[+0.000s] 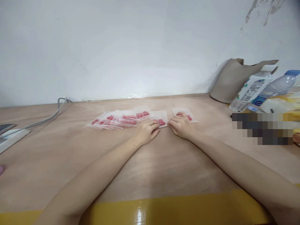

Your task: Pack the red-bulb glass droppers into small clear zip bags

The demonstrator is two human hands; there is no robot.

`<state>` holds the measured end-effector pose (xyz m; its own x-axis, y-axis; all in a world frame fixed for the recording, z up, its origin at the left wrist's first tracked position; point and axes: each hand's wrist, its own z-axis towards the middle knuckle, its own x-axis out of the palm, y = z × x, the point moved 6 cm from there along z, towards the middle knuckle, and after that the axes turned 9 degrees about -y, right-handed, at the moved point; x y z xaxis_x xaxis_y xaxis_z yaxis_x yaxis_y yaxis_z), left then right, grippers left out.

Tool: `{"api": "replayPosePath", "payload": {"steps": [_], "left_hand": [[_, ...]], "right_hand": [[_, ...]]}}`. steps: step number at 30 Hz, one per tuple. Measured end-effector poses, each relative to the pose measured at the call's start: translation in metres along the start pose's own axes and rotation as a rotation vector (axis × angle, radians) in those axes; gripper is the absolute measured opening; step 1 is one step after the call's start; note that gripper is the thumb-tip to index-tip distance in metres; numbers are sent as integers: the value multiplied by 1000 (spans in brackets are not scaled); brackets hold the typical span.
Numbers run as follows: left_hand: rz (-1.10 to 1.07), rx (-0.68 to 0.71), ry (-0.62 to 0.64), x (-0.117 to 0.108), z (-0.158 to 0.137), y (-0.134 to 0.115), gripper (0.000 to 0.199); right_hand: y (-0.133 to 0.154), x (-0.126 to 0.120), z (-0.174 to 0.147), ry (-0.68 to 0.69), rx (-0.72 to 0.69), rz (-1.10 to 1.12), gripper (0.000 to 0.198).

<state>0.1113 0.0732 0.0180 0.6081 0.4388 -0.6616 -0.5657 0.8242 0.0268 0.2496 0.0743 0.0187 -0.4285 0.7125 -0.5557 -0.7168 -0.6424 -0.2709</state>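
Note:
A small clear plastic bag (161, 115) with red pieces in it lies between my two hands, its lower edge toward me. My left hand (147, 132) has its curled fingers on the bag's lower left corner, the thumb just below. At the lower right corner, the fingertips of my right hand (180, 126) are closed on the bag's edge. Behind the right hand lies another bag (174, 111) with red pieces, partly covered by the fingers. To the left, several similar bags (125, 117) overlap in a spread row. What the red pieces are is too small to tell.
The wooden table (140, 175) meets a white wall behind. Right: a cut-open beige container (228, 79), a white-capped bottle (253, 87), a blue-capped bottle (281, 84) and a blurred-out patch. Left: a grey cable (47, 120) and a phone-like object (7, 128). Yellow tape (164, 209) lines the front edge.

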Motion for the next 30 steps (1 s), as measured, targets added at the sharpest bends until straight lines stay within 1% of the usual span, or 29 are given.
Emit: {"api": "replayPosePath", "payload": {"steps": [7,10,13,18,21,25,30], "left_hand": [[102,104,16,32,20,-9,14],[143,163,27,37,23,-11,18],[170,233,40,37,23,-13,21],[203,316,39,35,24,-15,24],[218,342,23,30,22,-15,25],[242,346,1,17,14,-9,26],[256,345,-1,-6,-2,3,24]], "right_hand": [[2,2,-1,13,-20,25,21],[1,1,-2,13,0,24,21],[2,0,-2,8,11,28,22],[3,-3,-2,-1,-4,20,23],[3,-6,-2,-7,-18,5,24],[3,-9,-2,-19,-24,-1,23],[4,-9,-2,-38,-32,-20,21]]}}
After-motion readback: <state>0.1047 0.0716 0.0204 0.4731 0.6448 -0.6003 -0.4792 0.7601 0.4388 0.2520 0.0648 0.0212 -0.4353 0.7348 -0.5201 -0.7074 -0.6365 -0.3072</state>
